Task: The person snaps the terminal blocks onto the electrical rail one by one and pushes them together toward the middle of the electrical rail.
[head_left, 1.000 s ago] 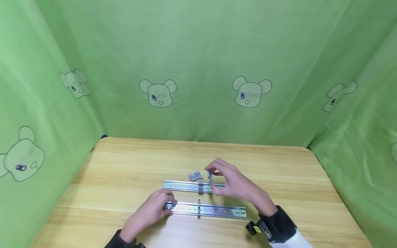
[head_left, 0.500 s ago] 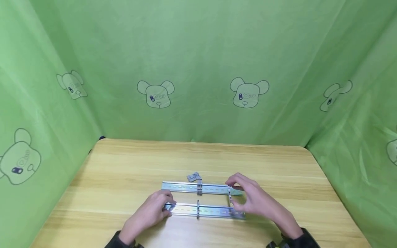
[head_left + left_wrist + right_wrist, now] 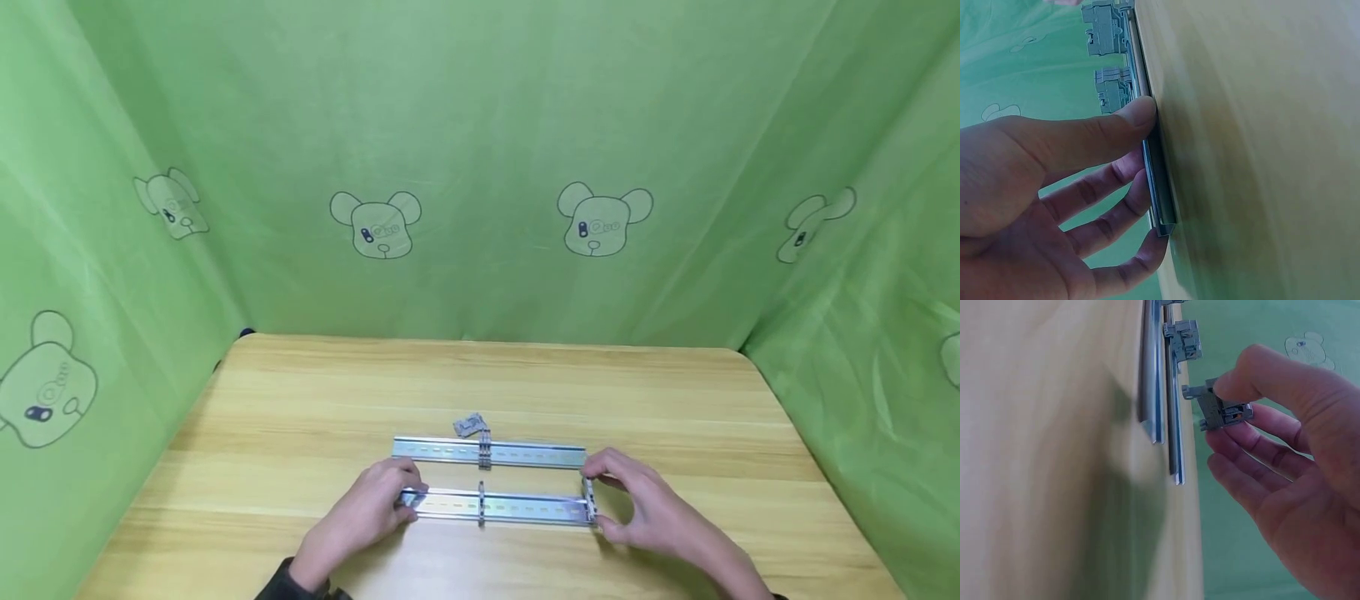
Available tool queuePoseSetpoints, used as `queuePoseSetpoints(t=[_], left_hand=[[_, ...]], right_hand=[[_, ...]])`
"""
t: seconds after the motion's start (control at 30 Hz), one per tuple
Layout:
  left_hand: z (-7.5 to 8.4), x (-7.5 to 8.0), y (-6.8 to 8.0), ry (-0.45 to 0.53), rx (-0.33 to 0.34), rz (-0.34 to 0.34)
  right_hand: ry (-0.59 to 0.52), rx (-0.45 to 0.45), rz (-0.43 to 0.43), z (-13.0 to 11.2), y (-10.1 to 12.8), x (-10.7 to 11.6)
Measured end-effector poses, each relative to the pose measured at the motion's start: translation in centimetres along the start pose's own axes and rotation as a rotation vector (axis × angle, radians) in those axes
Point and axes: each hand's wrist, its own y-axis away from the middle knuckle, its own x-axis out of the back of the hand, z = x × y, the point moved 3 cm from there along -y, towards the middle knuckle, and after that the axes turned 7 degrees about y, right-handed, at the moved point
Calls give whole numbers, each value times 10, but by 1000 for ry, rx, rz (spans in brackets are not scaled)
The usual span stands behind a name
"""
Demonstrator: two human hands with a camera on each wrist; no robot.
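Two slotted metal DIN rails lie one behind the other. My left hand (image 3: 375,504) grips the left end of the near rail (image 3: 532,508), thumb on its front edge in the left wrist view. A single grey terminal block (image 3: 482,503) stands across that rail near its middle. My right hand (image 3: 648,508) pinches another grey terminal block (image 3: 1219,409) between thumb and fingers. In the head view this block is over the near rail's right end; in the right wrist view it looks apart from the rail, slightly tilted.
Behind lies the far rail (image 3: 435,451), with several terminal blocks (image 3: 484,450) grouped near its middle. A loose grey terminal block (image 3: 469,426) lies flat just beyond them on the wooden table (image 3: 337,383). Green fabric (image 3: 480,283) hangs around the table's back and sides.
My right hand has carried its terminal block from beside the far rail's blocks rightward and nearer, to the near rail's right end. The left hand has stayed on the near rail.
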Motion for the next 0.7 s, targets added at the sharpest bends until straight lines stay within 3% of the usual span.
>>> queuePoseSetpoints(t=[0.3, 0.7], left_hand=[[-2, -1, 0, -32, 7, 1], [-3, -1, -1, -24, -11, 10]], right_hand=[[8, 33, 45, 12, 22, -4], [-14, 28, 61, 18, 25, -10]])
